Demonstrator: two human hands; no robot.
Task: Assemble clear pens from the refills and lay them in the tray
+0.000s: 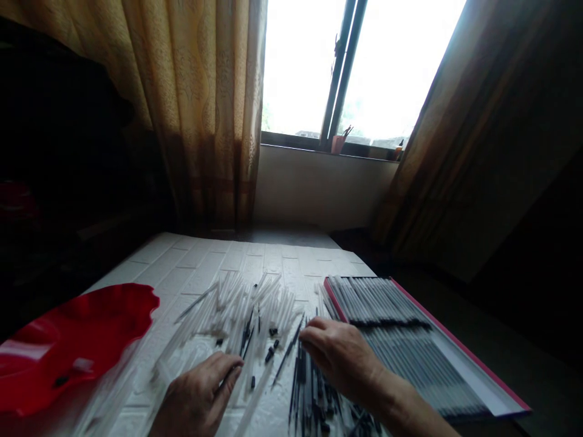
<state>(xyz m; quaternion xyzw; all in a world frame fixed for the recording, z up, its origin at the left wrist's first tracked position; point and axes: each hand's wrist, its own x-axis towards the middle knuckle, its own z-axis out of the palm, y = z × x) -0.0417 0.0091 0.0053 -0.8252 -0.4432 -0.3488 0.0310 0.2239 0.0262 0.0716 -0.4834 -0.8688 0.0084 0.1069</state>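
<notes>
Left hand [200,394], fingers bent, lies just this side of the clear tubes [237,303]; right hand [339,355], curled, touches black refills [303,379] beside them. Blur hides any grip.

Table [273,258] topped with a white brick-pattern sheet; far edge at 12 o'clock is bare. Red wavy-rimmed dish [104,315] sits at 8 o'clock, partly over the left edge. Loose heap of clear tubes [232,300] at centre, fanned toward 12. Thin black refills [303,382] bunched at 6 o'clock, a few strays lying among the tubes. Small black caps [271,352] scattered between the two piles. Flat pink-edged box [478,376] at 3 o'clock, filled with rows of pens [401,340], overhanging the right edge.
</notes>
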